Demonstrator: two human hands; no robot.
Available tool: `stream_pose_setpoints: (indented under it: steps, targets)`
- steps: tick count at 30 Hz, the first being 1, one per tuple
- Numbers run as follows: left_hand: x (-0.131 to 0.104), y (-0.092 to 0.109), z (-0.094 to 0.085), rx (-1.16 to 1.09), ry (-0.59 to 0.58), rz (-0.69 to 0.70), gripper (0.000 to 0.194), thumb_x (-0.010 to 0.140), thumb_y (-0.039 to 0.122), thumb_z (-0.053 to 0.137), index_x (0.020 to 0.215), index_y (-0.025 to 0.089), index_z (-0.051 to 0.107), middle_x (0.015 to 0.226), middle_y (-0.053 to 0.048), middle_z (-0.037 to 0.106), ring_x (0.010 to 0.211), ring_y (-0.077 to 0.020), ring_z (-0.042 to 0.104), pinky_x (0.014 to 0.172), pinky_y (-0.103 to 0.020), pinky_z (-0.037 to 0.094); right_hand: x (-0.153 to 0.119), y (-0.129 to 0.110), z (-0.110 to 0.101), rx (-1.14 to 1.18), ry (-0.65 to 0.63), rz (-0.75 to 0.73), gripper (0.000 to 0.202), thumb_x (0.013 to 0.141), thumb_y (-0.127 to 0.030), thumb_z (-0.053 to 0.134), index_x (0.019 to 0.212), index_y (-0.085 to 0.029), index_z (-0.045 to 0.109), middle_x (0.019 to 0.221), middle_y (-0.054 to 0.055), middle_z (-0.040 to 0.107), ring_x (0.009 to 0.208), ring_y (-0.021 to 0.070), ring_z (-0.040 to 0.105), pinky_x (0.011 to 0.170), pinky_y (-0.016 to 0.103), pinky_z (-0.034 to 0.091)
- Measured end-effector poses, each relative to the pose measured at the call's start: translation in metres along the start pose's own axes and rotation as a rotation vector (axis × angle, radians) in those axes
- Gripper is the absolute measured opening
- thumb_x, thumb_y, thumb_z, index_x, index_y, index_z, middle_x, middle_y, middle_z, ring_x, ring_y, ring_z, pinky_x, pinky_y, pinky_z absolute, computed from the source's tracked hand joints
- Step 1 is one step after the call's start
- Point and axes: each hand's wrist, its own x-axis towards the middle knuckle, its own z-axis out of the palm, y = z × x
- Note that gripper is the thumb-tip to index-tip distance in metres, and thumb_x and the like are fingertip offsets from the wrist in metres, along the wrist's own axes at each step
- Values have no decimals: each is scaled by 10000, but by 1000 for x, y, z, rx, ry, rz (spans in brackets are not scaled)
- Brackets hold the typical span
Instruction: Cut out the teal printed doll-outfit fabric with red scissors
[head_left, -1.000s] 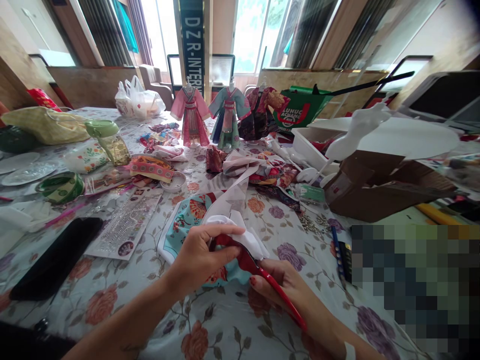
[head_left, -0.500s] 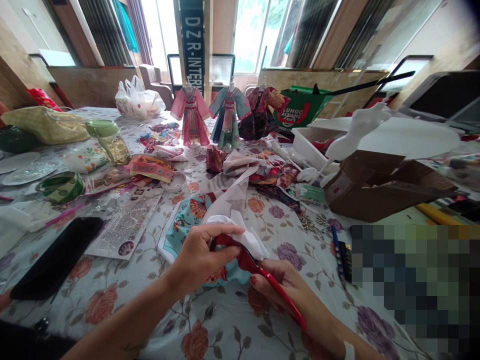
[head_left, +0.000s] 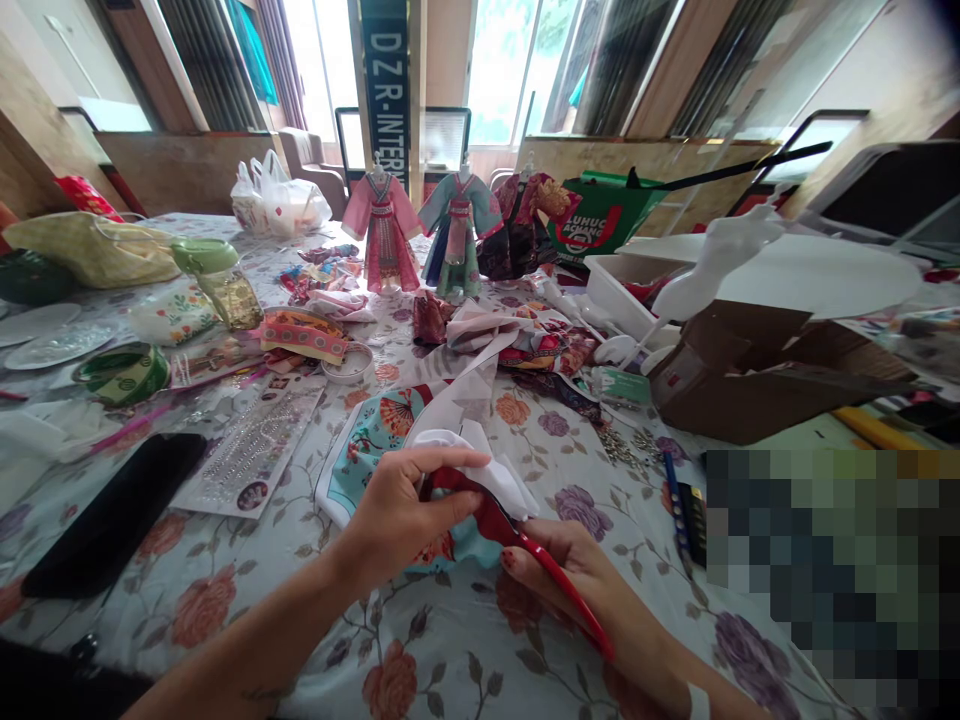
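Observation:
My left hand (head_left: 409, 505) pinches a piece of fabric (head_left: 491, 520) between thumb and fingers; the part at the thumb is dark red, with white cloth (head_left: 502, 475) behind it. Red-handled scissors (head_left: 566, 585) are in my right hand (head_left: 577, 570), whose fingers are closed round the handle. The blades lie at the edge of the red cloth and are mostly hidden, so I cannot tell how far they part. Under and beyond my left hand spreads a light blue printed cloth (head_left: 375, 440) with fans and flowers, on the flowered tablecloth (head_left: 442, 670).
Small dresses on stands, one pink (head_left: 380, 230) and one green (head_left: 459, 235), rise at the back. A black phone (head_left: 112, 515) and a bead sheet (head_left: 251, 450) lie left. At right are a cardboard box (head_left: 772, 375), a white dress form (head_left: 712, 260) and a blue pencil (head_left: 676, 505).

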Motion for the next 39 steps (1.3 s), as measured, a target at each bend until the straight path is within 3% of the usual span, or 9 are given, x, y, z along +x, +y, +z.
stream_pose_setpoints:
  steps: [11, 24, 30, 39]
  targets:
    - [0, 3, -1, -8, -6, 9, 284, 692, 164, 686, 967, 159, 752, 937, -63, 735, 783, -162, 630, 666, -232, 493, 1, 0, 0, -25, 12, -3, 492, 726, -585, 672, 543, -158, 511, 490, -24, 465, 470, 85, 329, 455, 239, 222]
    - [0, 1, -3, 23, -12, 18, 268, 726, 211, 680, 980, 157, 749, 873, -73, 724, 903, -216, 625, 689, -250, 492, 6, 3, -5, -64, -24, -20, 526, 728, -612, 657, 521, -149, 516, 471, -34, 426, 467, 82, 301, 451, 239, 198]
    - [0, 2, -1, 26, -30, -6, 279, 708, 187, 678, 974, 149, 752, 876, -70, 724, 818, -188, 624, 657, -241, 485, 6, 8, -7, -18, -53, -22, 482, 707, -586, 690, 583, -150, 527, 512, -38, 435, 490, 87, 332, 467, 227, 250]
    - [-1, 5, -5, 89, 2, 29, 289, 711, 201, 676, 985, 156, 753, 891, -86, 729, 965, -246, 612, 662, -248, 495, 6, 6, -6, 19, -50, -7, 452, 703, -534, 712, 580, -156, 497, 518, -35, 454, 496, 87, 349, 467, 217, 292]
